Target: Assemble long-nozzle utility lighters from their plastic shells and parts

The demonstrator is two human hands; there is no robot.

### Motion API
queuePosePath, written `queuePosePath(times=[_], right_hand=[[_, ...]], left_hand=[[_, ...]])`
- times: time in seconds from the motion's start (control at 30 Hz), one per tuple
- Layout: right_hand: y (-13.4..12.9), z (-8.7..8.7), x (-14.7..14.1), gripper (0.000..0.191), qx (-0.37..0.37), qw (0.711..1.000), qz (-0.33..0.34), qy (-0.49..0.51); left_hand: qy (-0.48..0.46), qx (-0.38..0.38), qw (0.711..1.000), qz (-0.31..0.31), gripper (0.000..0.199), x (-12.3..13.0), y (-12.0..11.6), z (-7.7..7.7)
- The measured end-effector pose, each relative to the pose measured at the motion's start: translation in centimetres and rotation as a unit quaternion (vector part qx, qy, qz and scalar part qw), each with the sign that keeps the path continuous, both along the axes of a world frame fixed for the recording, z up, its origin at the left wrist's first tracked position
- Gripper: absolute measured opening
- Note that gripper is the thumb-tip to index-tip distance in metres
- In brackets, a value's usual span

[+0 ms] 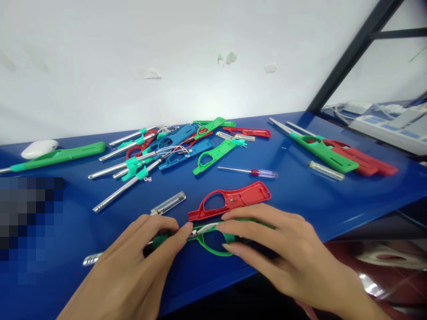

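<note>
My left hand (133, 266) is closed round the neck of a stick lighter, with the silver tube (92, 259) poking out to the left. White wires (207, 228) run from the tube end into a green lighter casing half (213, 252) with an open loop. Fingers of my right hand (283, 246) are bent over that casing and grip it near the trigger; its handle end is mostly hidden under the hand. Just behind lies a red casing half (248, 197), inner side up. A clear fuel tank (170, 203) rests behind my left hand.
A screwdriver (263, 174) lies mid-table. Behind it are several tubes (126, 191) with wires, blue casing halves (190, 153) and a green casing half (215, 155). Whole lighters (323, 151) lie right, another green lighter (66, 154) left. A black frame post (350, 58) stands right.
</note>
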State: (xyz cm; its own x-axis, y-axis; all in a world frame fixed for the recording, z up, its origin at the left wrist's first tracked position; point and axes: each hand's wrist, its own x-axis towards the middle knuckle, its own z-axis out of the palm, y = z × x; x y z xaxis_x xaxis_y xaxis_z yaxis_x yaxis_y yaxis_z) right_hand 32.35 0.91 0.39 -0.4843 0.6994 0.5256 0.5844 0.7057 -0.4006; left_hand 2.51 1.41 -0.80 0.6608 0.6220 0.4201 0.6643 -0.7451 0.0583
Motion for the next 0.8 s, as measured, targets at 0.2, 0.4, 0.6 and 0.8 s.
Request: queuePosePath(times=[0.2,0.4,0.6,0.8], right_hand=[[0.1,0.1,0.0,0.019,0.002,1.0,0.005,0.016],[0.1,0.1,0.0,0.019,-0.026,0.999,0.009,0.024],[-0.4,0.8,0.4,0.024,-0.033,0.992,0.0,0.119],[-0.6,1.4,1.5,0.013,-0.008,0.992,-0.074,0.103]], left_hand=[[-0.021,-0.009,1.0,0.0,0.053,-0.1,0.1,-0.2],[-0.018,0.003,1.0,0.01,0.058,0.1,-0.3,-0.3],[0.075,0.05,0.996,0.026,0.068,0.5,-0.7,-0.9],[0.066,0.033,0.997,0.009,0.07,0.8,-0.5,-1.3]])
